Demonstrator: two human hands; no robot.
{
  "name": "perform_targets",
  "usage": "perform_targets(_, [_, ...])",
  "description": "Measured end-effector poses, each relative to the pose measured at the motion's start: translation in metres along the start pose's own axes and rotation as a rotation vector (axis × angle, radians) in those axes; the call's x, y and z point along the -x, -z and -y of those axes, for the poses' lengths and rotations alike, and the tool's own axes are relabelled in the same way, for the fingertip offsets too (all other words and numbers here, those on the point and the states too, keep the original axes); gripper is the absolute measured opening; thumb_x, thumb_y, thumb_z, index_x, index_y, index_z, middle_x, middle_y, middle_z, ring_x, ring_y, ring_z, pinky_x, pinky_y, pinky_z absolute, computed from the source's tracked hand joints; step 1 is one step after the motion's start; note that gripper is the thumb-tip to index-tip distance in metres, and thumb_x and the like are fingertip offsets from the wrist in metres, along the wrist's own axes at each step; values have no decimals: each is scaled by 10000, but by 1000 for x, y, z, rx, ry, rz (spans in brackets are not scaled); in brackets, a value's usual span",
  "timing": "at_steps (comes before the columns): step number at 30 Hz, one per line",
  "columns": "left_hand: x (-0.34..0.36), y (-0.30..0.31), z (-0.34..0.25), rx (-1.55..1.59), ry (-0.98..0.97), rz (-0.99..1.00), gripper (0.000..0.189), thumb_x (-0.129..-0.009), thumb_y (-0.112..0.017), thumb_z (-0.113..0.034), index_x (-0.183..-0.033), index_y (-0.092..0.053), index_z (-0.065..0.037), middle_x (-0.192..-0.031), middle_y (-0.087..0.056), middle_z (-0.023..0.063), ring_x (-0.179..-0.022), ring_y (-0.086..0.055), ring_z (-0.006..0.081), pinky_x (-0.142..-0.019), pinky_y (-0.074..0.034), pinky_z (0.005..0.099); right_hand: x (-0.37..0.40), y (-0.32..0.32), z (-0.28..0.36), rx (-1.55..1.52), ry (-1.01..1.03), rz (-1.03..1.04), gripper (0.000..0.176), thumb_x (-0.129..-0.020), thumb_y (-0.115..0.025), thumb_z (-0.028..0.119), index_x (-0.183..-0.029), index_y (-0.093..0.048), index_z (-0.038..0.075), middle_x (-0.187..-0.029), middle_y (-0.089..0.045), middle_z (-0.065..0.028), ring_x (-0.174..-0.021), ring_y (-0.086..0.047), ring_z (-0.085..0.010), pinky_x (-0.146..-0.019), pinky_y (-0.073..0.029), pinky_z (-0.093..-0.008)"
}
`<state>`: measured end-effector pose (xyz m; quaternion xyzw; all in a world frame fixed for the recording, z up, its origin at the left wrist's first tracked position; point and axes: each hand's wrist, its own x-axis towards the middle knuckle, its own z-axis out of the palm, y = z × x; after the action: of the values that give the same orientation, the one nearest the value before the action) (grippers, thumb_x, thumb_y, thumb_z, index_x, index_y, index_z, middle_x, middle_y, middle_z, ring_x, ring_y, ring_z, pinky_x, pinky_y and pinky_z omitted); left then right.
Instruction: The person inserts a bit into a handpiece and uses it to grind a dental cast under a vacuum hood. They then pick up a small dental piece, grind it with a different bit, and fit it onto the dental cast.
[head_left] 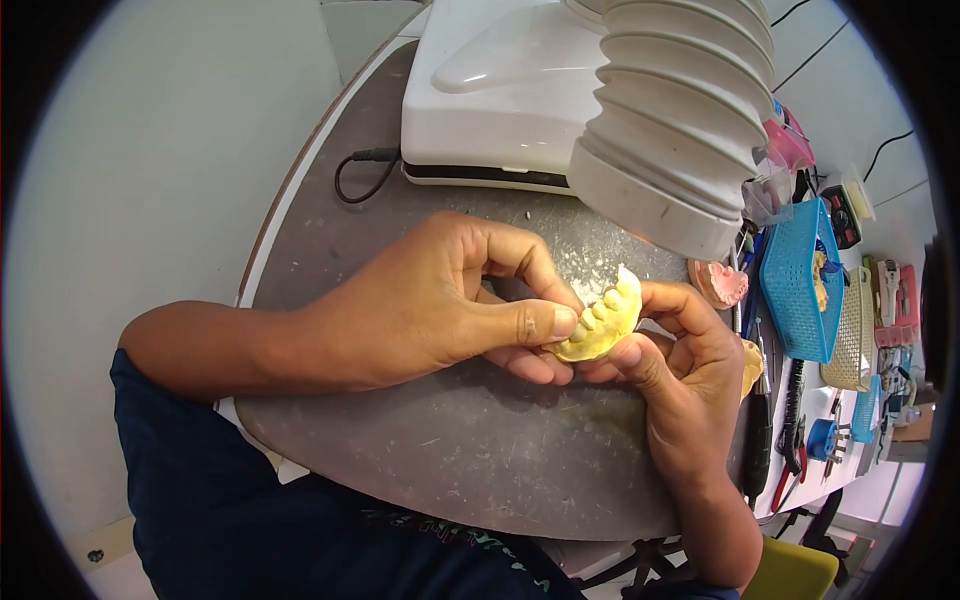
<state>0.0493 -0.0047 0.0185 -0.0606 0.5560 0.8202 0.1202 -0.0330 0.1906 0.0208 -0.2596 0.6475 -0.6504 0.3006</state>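
A yellow dental cast (612,325) with a row of teeth is held up over the grey worktop (480,440), between both hands. My left hand (490,310) pinches the cast's left end, thumb and index finger meeting at its teeth. My right hand (680,370) grips the other end, with the thumb on the near face and the fingers behind. Whatever small thing may lie under the left fingertips is hidden. White crumbs (590,262) are scattered on the worktop just beyond the cast.
A ribbed suction hose (680,110) hangs over the far side, beside a white machine (500,90) with a black cable (365,170). At the right are a pink dental model (718,283), a blue basket (800,290), a black handpiece (758,440) and red-handled pliers (790,470).
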Motion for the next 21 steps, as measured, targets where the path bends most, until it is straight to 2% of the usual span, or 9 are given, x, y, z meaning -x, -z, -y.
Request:
perform_targets(2, [0,2,0,-40,2,-8,133,-895,-620,-70,-909,-560,48,-1034,-598,179,-862,-678,243,-714,-608,252,0,-3,1,-78,-52,-17,294,-876,-627,-4,-1131,-506,-87,-987,-647,-168,-859,-671,-187,-750,-560,-258])
perform_targets(5, [0,3,-1,-57,3,-12,135,-888,-627,-64,-910,-579,61,-1024,-604,188,-850,-680,247,-704,-611,254,0,-3,-3,-84,-23,-14,298,-879,-624,0,-1133,-490,-81,-967,-651,-168,-850,-673,-189,-741,-564,-257])
perform_targets(21, [-3,3,-8,-71,124,-8,178,-875,-640,-46,-951,-597,108,-969,-626,192,-827,-686,236,-704,-606,250,1,-3,-2,-120,-65,-11,292,-867,-638,-6,-1107,-483,-67,-963,-653,-164,-839,-674,-181,-735,-571,-259])
